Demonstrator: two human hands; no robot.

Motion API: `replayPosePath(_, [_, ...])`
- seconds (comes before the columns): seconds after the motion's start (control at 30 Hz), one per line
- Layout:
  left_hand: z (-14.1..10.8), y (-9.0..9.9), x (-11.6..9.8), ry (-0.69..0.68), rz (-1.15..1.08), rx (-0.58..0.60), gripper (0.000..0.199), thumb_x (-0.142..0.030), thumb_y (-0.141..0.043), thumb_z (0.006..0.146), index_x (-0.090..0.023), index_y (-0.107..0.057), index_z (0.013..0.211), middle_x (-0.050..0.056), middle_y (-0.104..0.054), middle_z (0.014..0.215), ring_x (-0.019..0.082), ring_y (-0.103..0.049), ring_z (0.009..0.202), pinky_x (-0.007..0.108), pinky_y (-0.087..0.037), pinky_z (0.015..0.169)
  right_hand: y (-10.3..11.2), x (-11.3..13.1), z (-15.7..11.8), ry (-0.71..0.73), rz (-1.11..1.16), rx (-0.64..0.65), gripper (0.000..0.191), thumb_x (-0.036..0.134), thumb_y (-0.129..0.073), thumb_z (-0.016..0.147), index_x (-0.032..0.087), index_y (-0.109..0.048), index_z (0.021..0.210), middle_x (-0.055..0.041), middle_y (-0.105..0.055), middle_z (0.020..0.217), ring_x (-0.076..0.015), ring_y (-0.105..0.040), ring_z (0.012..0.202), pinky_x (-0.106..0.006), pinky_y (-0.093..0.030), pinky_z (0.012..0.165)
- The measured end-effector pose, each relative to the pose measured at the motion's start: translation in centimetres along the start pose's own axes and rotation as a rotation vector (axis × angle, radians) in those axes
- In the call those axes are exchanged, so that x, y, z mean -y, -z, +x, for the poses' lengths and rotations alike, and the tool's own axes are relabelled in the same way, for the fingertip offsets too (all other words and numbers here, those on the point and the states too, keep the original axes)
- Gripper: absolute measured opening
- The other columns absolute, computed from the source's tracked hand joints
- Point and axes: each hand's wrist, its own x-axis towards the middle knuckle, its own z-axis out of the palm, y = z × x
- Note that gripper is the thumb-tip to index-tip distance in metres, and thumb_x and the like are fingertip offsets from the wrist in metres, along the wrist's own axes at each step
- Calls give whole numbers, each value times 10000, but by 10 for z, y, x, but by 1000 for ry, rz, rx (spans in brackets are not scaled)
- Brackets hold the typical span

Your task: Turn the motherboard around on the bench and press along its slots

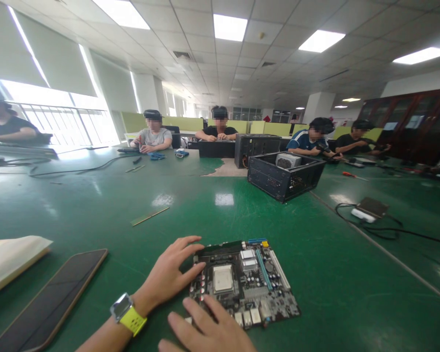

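A motherboard [247, 293] lies flat on the green table [190, 195], with a square silver processor [223, 278] exposed in its socket. My left hand [174, 266], with a watch on a yellow-green strap [132, 321] at the wrist, rests at the board's left edge, fingers apart and fingertips touching its upper left corner. Low in the view, my right hand [209, 327] is spread over the board's near left corner, holding nothing; whether it touches the board cannot be made out. A green memory stick [149, 216] lies beyond my left hand.
At the left lie a dark phone [51, 303] and a pale packet [12, 259]. An open black computer case [286, 178] stands farther back, near another case [256, 146]. A cabled adapter [372, 208] is at the right. Several people sit around the table.
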Motion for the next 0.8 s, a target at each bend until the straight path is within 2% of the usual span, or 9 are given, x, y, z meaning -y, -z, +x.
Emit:
replayPosePath(0.1, [0, 0, 1, 14, 7, -28, 284, -363, -553, 874, -240, -611, 1123, 70, -565, 1262, 250, -543, 1143, 407, -463, 979, 1, -9, -1, 73, 25, 75, 232, 339, -404, 941, 269, -572, 1084, 49, -606, 1199, -232, -523, 1092, -390, -485, 858])
replayPosePath(0.17, [-1, 0, 2, 17, 6, -39, 274, -363, -551, 877, -240, -612, 1115, 68, -574, 1245, 244, -547, 1133, 399, -465, 975, 8, -18, 2, 88, 83, 146, 218, 338, -395, 943, 277, -585, 1030, 50, -633, 1100, -221, -534, 1026, -395, -469, 843])
replayPosePath(0.3, [-1, 0, 3, 15, 7, -57, 266, -362, -542, 887, -239, -607, 1113, 68, -590, 1213, 234, -555, 1112, 386, -477, 958, 28, -40, 13, 55, 199, 361, 177, 358, -450, 907, 280, -602, 955, 24, -632, 981, -190, -515, 902, -404, -404, 848])
replayPosePath(0.4, [-1, 0, 3, 6, 13, -64, 263, -358, -539, 889, -231, -609, 1108, 71, -603, 1189, 233, -564, 1098, 389, -480, 952, 42, -67, 19, -94, 195, 508, 181, 287, -490, 863, 265, -617, 990, -3, -620, 1019, -195, -484, 946, -401, -353, 870])
replayPosePath(0.47, [-2, 0, 2, 2, 18, -64, 268, -368, -543, 886, -229, -613, 1104, 71, -610, 1179, 235, -570, 1091, 393, -484, 947, 47, -91, 21, -236, 140, 557, 223, 226, -461, 864, 265, -632, 1001, -11, -616, 1055, -197, -474, 971, -391, -332, 870])
replayPosePath(0.67, [-2, 2, 1, 2, 17, -62, 268, -380, -544, 886, -233, -618, 1097, 68, -631, 1158, 233, -594, 1057, 392, -505, 922, 49, -163, 7, -644, -111, 581, 331, 178, -395, 878, 270, -676, 1027, -38, -629, 1058, -214, -488, 991, -355, -340, 816])
replayPosePath(0.8, [-1, 2, 1, 1, 11, -68, 263, -381, -549, 884, -242, -620, 1096, 59, -635, 1156, 229, -600, 1049, 387, -510, 916, 54, -194, -6, -769, -217, 605, 336, 185, -392, 872, 258, -702, 979, -50, -649, 1039, -224, -514, 991, -342, -365, 812])
